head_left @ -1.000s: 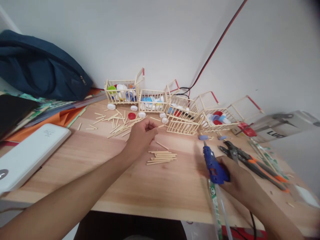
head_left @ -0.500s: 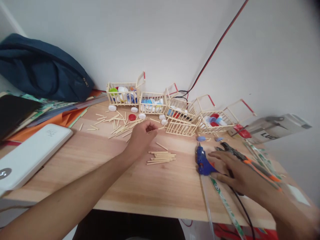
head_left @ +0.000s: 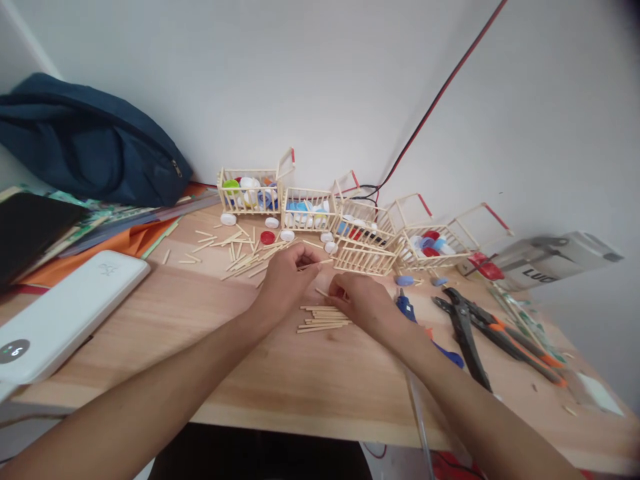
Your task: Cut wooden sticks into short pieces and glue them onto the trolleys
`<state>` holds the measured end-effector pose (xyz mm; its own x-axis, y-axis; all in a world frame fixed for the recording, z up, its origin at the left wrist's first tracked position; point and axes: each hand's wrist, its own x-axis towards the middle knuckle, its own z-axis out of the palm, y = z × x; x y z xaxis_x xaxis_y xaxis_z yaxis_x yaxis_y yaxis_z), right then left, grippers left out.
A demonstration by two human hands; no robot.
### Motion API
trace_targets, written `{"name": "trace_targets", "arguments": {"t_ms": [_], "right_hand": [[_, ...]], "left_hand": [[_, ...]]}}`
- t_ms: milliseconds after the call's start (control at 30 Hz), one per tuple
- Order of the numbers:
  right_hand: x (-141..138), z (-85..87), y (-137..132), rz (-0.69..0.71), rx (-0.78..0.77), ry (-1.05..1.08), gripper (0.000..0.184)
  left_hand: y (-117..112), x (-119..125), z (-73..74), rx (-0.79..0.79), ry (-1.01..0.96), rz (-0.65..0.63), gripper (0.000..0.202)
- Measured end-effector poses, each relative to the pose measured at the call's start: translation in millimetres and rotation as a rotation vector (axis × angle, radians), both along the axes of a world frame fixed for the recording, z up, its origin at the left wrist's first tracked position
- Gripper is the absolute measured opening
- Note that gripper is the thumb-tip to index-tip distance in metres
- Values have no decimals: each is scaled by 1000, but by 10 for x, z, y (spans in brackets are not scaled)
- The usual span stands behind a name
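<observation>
Four red-handled carts of pale wooden sticks [head_left: 250,212] are resting, five round white wheels [head_left: 229,219] and two round blue wheels [head_left: 404,281] are showing; one dark-blue fabric bag [head_left: 105,143] is slumping, one white rectangular power bank [head_left: 80,303] lying.

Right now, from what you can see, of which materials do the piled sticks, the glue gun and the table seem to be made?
Piled sticks: probably bare wood, as they look pale and matte. Glue gun: likely plastic, given its solid blue casing, partly hidden by the forearm. Table: smooth wood or wood-look laminate; streaky grain shows, but I cannot tell which.
</observation>
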<state>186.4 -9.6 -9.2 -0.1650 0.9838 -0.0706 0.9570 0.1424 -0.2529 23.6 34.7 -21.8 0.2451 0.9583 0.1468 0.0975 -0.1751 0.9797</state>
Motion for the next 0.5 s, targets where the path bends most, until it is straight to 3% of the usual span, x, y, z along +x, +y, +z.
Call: {"name": "trace_targets", "arguments": {"t_ms": [167,300,400,500], "right_hand": [[69,20,-11,-31,1,37,8],[153,122,-139,-37,114,274,7],[124,152,-233,-134,204,485,11],[25,134,-270,-214,287,563,16]], "left_hand": [[2,7,19,-81,-82,-9,8],[0,-4,67,-186,-187,-37,15],[-19,-7,109,-237,-217,-46,12],[-44,-3,147,-261,-222,-55,12]]}}
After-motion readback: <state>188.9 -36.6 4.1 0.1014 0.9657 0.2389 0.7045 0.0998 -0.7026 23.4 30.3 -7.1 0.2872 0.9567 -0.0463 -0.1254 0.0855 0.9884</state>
